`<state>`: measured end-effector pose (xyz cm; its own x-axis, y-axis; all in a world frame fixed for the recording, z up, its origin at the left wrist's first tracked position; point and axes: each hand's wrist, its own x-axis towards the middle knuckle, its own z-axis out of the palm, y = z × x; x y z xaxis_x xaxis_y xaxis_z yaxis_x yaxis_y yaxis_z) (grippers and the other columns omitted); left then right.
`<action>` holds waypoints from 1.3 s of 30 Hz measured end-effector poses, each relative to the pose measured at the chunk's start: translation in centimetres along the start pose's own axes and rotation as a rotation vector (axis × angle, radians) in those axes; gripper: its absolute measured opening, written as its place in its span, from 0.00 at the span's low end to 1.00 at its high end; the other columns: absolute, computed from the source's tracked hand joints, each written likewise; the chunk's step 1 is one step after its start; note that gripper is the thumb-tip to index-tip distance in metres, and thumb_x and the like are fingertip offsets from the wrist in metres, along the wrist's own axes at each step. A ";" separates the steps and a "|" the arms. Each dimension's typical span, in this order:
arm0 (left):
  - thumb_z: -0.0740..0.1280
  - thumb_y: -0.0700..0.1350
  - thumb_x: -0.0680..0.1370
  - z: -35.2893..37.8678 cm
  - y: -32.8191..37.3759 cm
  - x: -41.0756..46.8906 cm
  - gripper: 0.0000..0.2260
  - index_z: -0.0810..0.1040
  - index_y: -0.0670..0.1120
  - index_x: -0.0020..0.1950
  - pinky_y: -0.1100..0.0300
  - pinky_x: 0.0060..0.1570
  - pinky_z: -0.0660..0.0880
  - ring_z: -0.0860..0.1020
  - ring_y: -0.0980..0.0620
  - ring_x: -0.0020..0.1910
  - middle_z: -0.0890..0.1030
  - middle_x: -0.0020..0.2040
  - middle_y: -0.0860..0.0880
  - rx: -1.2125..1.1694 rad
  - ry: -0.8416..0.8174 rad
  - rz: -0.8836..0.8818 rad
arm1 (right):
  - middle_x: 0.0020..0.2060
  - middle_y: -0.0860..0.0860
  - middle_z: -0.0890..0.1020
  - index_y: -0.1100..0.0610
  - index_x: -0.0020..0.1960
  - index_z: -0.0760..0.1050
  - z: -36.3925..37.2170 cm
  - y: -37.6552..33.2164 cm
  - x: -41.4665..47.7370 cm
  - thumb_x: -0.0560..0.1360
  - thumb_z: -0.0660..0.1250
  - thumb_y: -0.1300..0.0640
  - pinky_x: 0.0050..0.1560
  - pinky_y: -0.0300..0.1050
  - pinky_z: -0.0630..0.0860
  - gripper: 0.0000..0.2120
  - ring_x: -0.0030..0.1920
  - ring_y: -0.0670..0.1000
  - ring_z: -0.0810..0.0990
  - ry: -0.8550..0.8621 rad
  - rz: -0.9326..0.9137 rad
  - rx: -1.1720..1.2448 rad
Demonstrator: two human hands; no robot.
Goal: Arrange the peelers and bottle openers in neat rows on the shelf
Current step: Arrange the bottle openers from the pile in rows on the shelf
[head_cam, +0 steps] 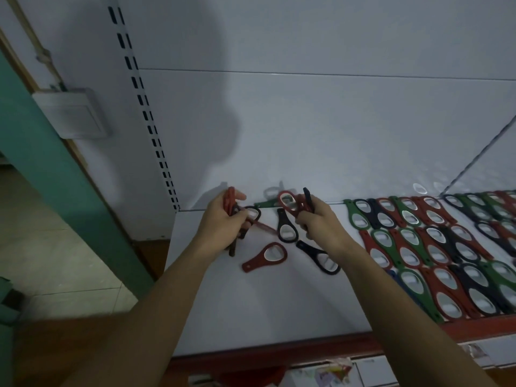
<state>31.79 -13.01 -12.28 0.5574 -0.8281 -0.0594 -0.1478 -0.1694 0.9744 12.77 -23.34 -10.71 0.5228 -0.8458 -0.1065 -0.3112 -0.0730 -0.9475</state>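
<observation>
My left hand (220, 224) grips a bunch of red and black bottle openers (236, 210) above the white shelf (251, 303). My right hand (321, 222) holds a few more, a red bottle opener (287, 202) sticking up in front. Between and below the hands lie loose openers: a black one (286, 227), a red one (264, 256), another black one (319, 256), and a green one (269, 203) by the back wall. On the right, red, green and black openers lie in overlapping rows (435, 247).
A slotted upright (145, 107) runs along the shelf's left side. A red strip (279, 350) edges the shelf front, with packaged goods (332, 372) below it. A glass divider (480, 155) stands at the far right. Tiled floor (55, 261) lies to the left.
</observation>
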 end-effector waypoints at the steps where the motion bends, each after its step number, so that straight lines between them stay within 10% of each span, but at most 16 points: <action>1: 0.69 0.36 0.79 0.3 0.4 -0.4 0.10 0.80 0.50 0.55 0.52 0.42 0.81 0.84 0.50 0.39 0.84 0.44 0.46 -0.119 -0.007 -0.041 | 0.29 0.38 0.77 0.45 0.47 0.78 0.3 -0.6 -0.6 0.72 0.62 0.65 0.33 0.34 0.68 0.15 0.29 0.38 0.74 -0.031 -0.014 0.087; 7: 0.73 0.50 0.77 3.6 1.9 -2.4 0.20 0.81 0.41 0.64 0.48 0.51 0.83 0.84 0.42 0.57 0.84 0.60 0.39 -0.862 -0.162 -0.323 | 0.54 0.55 0.80 0.52 0.64 0.77 3.9 -2.9 -2.5 0.72 0.60 0.68 0.51 0.43 0.81 0.24 0.53 0.51 0.82 -0.171 -0.276 -0.125; 12: 0.67 0.38 0.79 3.4 1.6 -2.0 0.13 0.79 0.39 0.64 0.51 0.34 0.82 0.87 0.40 0.45 0.85 0.54 0.36 -0.977 0.006 -0.462 | 0.66 0.50 0.68 0.52 0.80 0.58 3.5 -2.2 -2.2 0.75 0.62 0.66 0.63 0.37 0.68 0.35 0.65 0.49 0.71 -0.202 -0.201 -0.319; 16: 0.68 0.43 0.81 3.8 1.0 -2.2 0.12 0.82 0.42 0.62 0.48 0.43 0.83 0.86 0.40 0.53 0.85 0.57 0.39 -0.964 -0.022 -0.432 | 0.70 0.52 0.66 0.53 0.79 0.58 3.3 -2.4 -1.5 0.75 0.61 0.68 0.65 0.37 0.66 0.35 0.71 0.53 0.68 -0.199 -0.154 -0.353; 20: 0.73 0.55 0.73 5.0 1.1 -2.5 0.13 0.89 0.49 0.51 0.54 0.45 0.83 0.85 0.46 0.57 0.86 0.58 0.44 -1.028 -0.074 -0.361 | 0.66 0.56 0.73 0.52 0.75 0.61 3.8 -2.9 -1.6 0.69 0.63 0.68 0.61 0.48 0.75 0.36 0.65 0.56 0.73 -0.298 -0.187 -0.357; 24: 0.80 0.67 0.63 5.0 1.1 -2.4 0.34 0.85 0.48 0.62 0.52 0.48 0.83 0.82 0.46 0.62 0.83 0.64 0.43 -1.101 -0.201 -0.300 | 0.68 0.56 0.72 0.50 0.77 0.58 3.4 -3.2 -1.5 0.71 0.62 0.67 0.52 0.37 0.71 0.37 0.61 0.50 0.72 -0.294 -0.181 -0.342; 31: 0.71 0.39 0.77 6.1 1.1 -1.5 0.12 0.82 0.41 0.60 0.47 0.46 0.84 0.85 0.39 0.56 0.84 0.59 0.38 -1.044 -0.001 -0.344 | 0.62 0.40 0.79 0.46 0.73 0.70 1.0 -2.8 -1.7 0.70 0.69 0.60 0.58 0.36 0.79 0.33 0.60 0.41 0.79 -0.223 -0.212 -0.132; 39: 0.76 0.45 0.70 8.3 2.1 -2.1 0.19 0.83 0.40 0.60 0.50 0.46 0.84 0.86 0.42 0.51 0.86 0.55 0.40 -1.020 -0.085 -0.414 | 0.43 0.46 0.85 0.52 0.54 0.82 -2.0 -0.4 -1.9 0.71 0.79 0.58 0.45 0.52 0.84 0.14 0.41 0.48 0.86 0.068 -0.197 -0.078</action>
<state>23.56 -16.03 -11.92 0.3445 -0.8496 -0.3994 0.8029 0.0461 0.5944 10.31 -22.80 -9.49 0.5257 -0.8445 0.1019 -0.2697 -0.2791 -0.9216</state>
